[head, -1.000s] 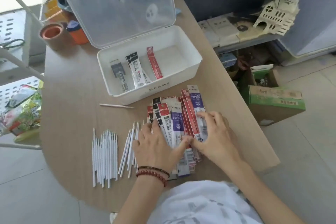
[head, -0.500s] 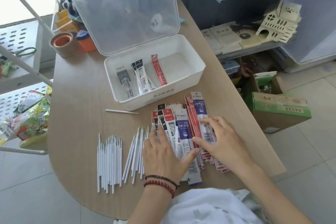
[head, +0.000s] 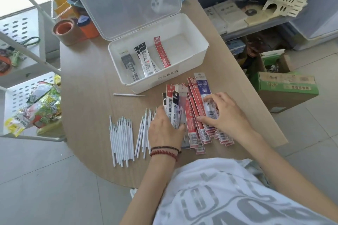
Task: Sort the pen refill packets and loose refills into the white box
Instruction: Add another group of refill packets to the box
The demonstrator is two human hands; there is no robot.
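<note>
Lying fanned on the table (head: 87,87) just in front of the box (head: 182,68), the packets (head: 192,115) look thin, light and slippery — they bend and slide, so grab a bunch by the long edges. The left hand (head: 164,131) curls round a few, tipped up. The right hand (head: 225,115) presses bent fingers on the rest — pinching or not, I cannot tell. Loose refills (head: 121,133) lie to the left, thin and ready to roll.

I get a bright, daylit view. Light pours in from the upper left of the frame, where the background blows out to white. Shadows beside the white box (head: 155,82) are soft and faint, while the shelves (head: 237,18) at upper right sit dim. Straight lines bow toward the edges, and small print on the packets (head: 193,115) smears.
</note>
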